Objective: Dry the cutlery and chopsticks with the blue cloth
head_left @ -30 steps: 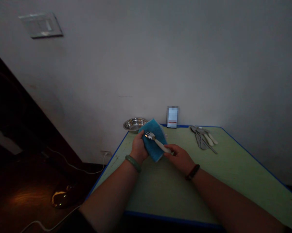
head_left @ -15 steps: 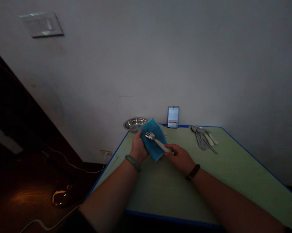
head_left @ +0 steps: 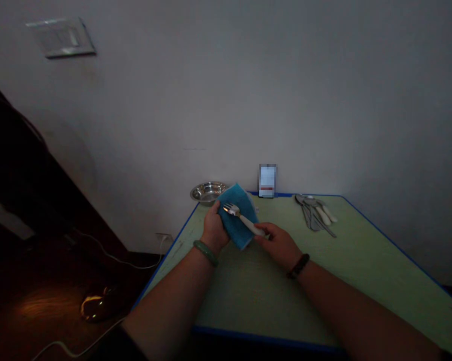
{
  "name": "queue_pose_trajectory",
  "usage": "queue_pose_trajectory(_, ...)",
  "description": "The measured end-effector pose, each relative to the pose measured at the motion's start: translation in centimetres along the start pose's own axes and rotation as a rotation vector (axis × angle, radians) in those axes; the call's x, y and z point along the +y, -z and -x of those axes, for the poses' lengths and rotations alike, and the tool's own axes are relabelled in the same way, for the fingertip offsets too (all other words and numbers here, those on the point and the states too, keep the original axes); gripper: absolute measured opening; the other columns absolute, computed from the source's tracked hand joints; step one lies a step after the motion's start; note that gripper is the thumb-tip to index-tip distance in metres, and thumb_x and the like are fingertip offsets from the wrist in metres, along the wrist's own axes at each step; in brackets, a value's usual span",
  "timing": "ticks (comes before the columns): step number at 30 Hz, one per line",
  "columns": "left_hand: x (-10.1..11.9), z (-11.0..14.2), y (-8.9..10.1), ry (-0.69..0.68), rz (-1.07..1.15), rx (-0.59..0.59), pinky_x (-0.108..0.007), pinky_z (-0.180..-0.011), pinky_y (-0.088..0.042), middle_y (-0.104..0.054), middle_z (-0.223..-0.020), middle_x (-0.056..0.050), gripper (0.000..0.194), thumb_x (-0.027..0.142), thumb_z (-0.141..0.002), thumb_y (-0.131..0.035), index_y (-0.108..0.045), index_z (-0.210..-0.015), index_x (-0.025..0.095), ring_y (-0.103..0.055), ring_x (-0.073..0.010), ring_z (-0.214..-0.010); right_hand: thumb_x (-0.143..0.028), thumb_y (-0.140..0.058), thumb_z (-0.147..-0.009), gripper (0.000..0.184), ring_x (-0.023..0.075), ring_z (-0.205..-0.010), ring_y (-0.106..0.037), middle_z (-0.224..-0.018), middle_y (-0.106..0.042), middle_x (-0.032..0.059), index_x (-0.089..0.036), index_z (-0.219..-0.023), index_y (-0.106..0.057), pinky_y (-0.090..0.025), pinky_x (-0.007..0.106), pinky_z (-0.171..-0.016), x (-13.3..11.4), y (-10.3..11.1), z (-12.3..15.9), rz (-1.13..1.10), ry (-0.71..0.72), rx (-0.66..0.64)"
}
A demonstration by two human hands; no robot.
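in the head view, the left hand [head_left: 214, 230] is holding a bright blue, four-cornered fabric cloth [head_left: 235, 229], its thumb lapping over the left edge and its other fingers hiding behind, probably so that the palm is backing the fabric like a pad. the right hand [head_left: 280, 245] is pinching a silver metal fork with a pale, rounded handle [head_left: 248, 224], thumb and forefinger closing on the handle's end; that grip seems to be leaving the whole metal head free. the fork is slanting across the front of the cloth, its tines pointing up and left toward the left thumb, just beside it, though whether they are touching cannot be told. most of the handle is lying beyond the right fingertips, over the cloth's right half. beyond the cloth and to its left, a shiny, round steel bowl [head_left: 198, 195] is sitting, partly hidden; beyond it and to its right, an upright phone with a lit screen [head_left: 267, 181] is standing near the wall [head_left: 226, 90], presumably leaning for support. well to the cloth's right, a loose pile of grey metal and pale-handled cutlery [head_left: 314, 214] is resting on the pale green, blue-edged table [head_left: 293, 296].
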State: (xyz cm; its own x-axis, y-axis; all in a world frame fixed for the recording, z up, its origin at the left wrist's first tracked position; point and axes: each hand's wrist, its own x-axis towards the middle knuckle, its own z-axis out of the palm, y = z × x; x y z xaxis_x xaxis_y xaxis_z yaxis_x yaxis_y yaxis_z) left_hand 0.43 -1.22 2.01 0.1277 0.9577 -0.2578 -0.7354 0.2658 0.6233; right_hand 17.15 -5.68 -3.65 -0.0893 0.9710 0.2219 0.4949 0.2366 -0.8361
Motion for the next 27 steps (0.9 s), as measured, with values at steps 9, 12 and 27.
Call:
queue_pose_trajectory(9,-0.22,0.01,-0.09,0.020,0.004,-0.006,-0.050,-0.100,-0.047,-0.077,-0.091,-0.014,0.052,0.042,-0.094,-0.038,-0.062,-0.125,0.007,-0.072,-0.0297,-0.093,-0.034,-0.061,-0.080,0.040,0.0156,-0.069,-0.056,-0.098,-0.071,0.0048,-0.020,-0.116,-0.068,-0.046,0.031,-0.068,-0.08,-0.05,-0.01,-0.009,0.000,-0.003)
queue_pose_trajectory(12,-0.28,0.05,-0.19,0.031,0.013,0.011,-0.049,-0.100,-0.048,-0.077,-0.093,-0.014,0.051,0.041,-0.094,-0.039,-0.062,-0.125,0.008,-0.073,-0.0291,-0.092,-0.034,-0.061,-0.079,0.041,0.0166,-0.073,-0.058,-0.102,-0.071,0.0061,-0.018,-0.117,-0.068,-0.047,0.032,-0.071,-0.19,-0.06,-0.05,-0.023,-0.003,-0.011)
queue_pose_trajectory(27,-0.12,-0.03,0.00,-0.006,0.005,-0.049,-0.053,-0.098,-0.048,-0.077,-0.092,-0.016,0.063,0.051,-0.095,-0.030,-0.062,-0.124,0.006,-0.072,-0.0322,-0.092,-0.036,-0.060,-0.079,0.044,0.0171,-0.072,-0.057,-0.102,-0.070,0.0060,-0.019,-0.119,-0.067,-0.045,0.033,-0.071,-0.16,0.01,0.05,0.008,-0.006,-0.022)
